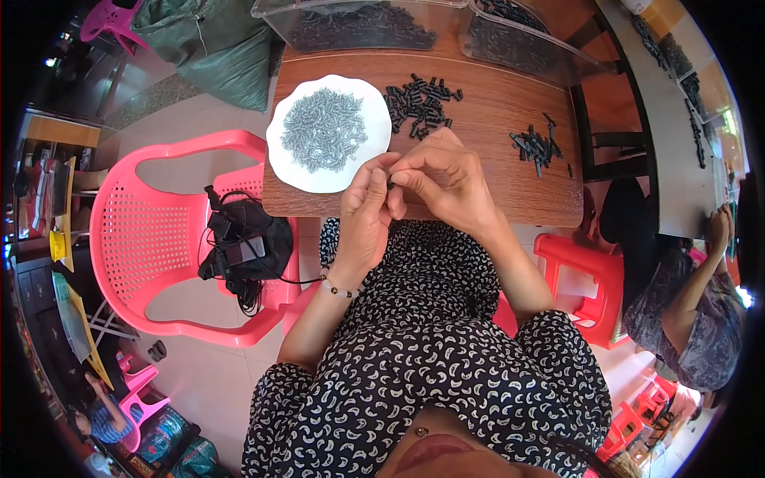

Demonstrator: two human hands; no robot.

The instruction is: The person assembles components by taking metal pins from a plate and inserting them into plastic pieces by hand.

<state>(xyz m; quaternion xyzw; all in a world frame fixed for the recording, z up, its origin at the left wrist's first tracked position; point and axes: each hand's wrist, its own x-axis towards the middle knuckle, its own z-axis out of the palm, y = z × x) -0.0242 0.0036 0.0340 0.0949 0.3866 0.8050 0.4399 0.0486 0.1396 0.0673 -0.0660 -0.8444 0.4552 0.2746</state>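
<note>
My left hand [368, 201] and my right hand [456, 182] meet just above the near edge of the brown wooden table [518, 195]. Between their fingertips is a small black part [390, 185], mostly covered, so its exact kind does not show. Thumb and forefinger of the right hand pinch at it; the left fingers curl around it from the other side. Beside the left hand stands a white wavy-rimmed plate [382, 115], heaped with small silvery or clear pieces [325, 129]. Beyond my hands lies a pile of short black parts [418, 103], and a smaller pile of dark parts [536, 149] is farther right.
Clear plastic bins [448, 24] of black parts line the table's far side. A pink chair [151, 215] with a black bag [267, 247] and cables is at left, near a green sack [219, 60]. A red stool [594, 287] stands right; another person [689, 319] sits beyond.
</note>
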